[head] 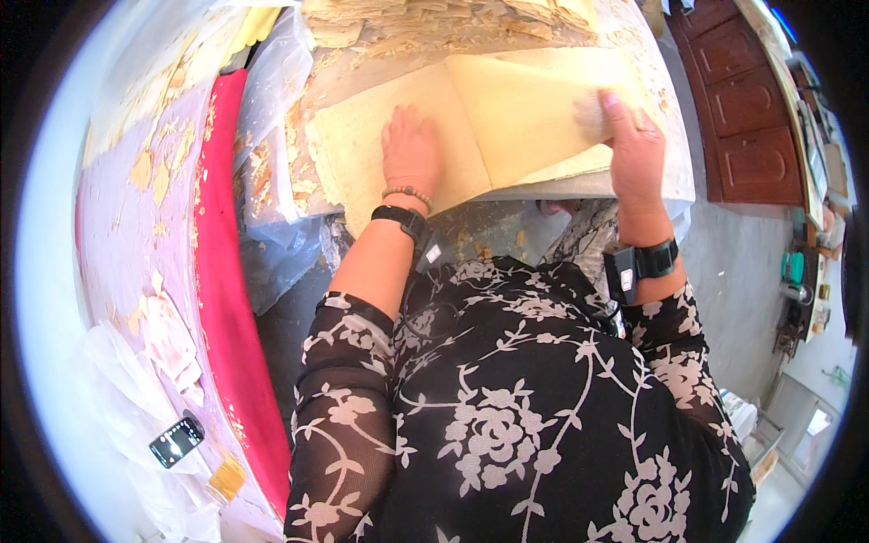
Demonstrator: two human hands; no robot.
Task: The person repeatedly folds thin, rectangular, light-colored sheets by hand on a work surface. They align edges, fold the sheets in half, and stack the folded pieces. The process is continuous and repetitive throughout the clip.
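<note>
A large, thin, pale yellow sheet [529, 115] lies over the near part of the table, with a crease or edge running across its middle. My left hand [409, 149] rests flat on the sheet's left part, fingers pointing away from me and slightly apart. At the right end, my right hand [635, 139] grips the sheet's edge, thumb on top; its fingers are blurred. Beneath, another pale yellow sheet [577, 165] shows along the near right edge. The material of the sheets is not certain.
Thin, flaky sheets [441, 24] are piled at the table's far side. Clear plastic film [275, 136] hangs at the left, beside a red padded edge [227, 271]. A phone [176, 442] lies on the left surface. Dark red cabinets [753, 156] stand at the right.
</note>
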